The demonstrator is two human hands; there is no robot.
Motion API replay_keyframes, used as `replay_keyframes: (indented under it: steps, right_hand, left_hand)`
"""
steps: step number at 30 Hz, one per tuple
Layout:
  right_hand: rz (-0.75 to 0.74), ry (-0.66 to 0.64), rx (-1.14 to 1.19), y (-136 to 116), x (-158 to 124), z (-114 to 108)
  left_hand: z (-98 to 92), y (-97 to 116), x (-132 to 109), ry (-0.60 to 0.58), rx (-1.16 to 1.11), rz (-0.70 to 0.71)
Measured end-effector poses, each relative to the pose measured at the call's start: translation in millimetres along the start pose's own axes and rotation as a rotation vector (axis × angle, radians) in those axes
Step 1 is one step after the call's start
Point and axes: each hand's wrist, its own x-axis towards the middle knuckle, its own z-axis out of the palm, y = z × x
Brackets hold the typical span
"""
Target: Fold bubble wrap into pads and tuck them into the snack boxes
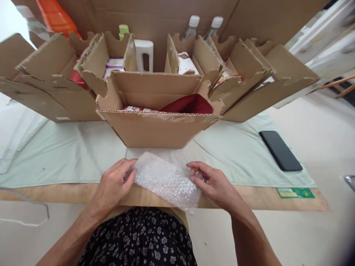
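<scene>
Fingers and thumb of my left hand (115,181) pinch the left end of the bubble wrap (163,177), while those of my right hand (217,184) curl loosely at its other end, where I can't tell whether they grip it. It slants over the pale cloth (230,159) and the wooden table edge (249,195), before the cardboard box (158,129); its near corner pokes past that edge, so a slackened pinch could let it slide off toward me
</scene>
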Motion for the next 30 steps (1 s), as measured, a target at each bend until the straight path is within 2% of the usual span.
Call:
replay_keyframes:
  steps: [3,5,10,12,15,17,19,22,25,28,30]
  right_hand:
    - [0.037,0.075,0.041,5.8,-20.5,5.4]
    - [0.006,0.14,0.022,8.4,-20.5,10.2]
    - [-0.238,0.339,-0.223,7.6,11.6,13.4]
    - [-0.327,0.446,-0.38,4.4,21.2,13.2]
    - [-0.416,0.545,-0.541,-8.1,24.6,24.3]
    - [-0.492,0.474,-0.614,-21.0,24.2,43.3]
    - [-0.583,0.285,-0.684,-31.8,25.1,66.9]
    - [-0.661,0.057,-0.751,-29.5,24.7,88.9]
    - [-0.634,0.054,-0.801,-0.8,8.9,75.5]
    - [-0.503,0.148,-0.881,32.4,-21.5,37.3]
    - [-0.413,0.256,-0.914,41.1,-39.7,14.6]
  left_hand:
    - [0.2,8.6,9.6,-0.031,0.08,0.056]
    - [-1.4,8.0,13.2,-0.041,0.126,0.048]
    - [-19.1,-9.0,1.2,-0.094,0.271,-0.178]
    - [-27.7,-12.3,-8.4,-0.048,0.311,-0.218]
    - [-29.9,-5.0,-17.7,0.107,0.344,-0.056]
    - [-20.8,4.4,-18.3,0.097,0.358,0.139]
    - [-5.6,10.6,-16.6,-0.033,0.376,0.309]
    - [16.3,5.2,-16.3,-0.218,0.445,0.428]
    - [23.1,-10.5,-20.6,-0.28,0.498,0.452]
    - [15.6,-16.4,-25.7,-0.305,0.472,0.455]
    - [8.1,-11.1,-26.9,-0.297,0.427,0.433]
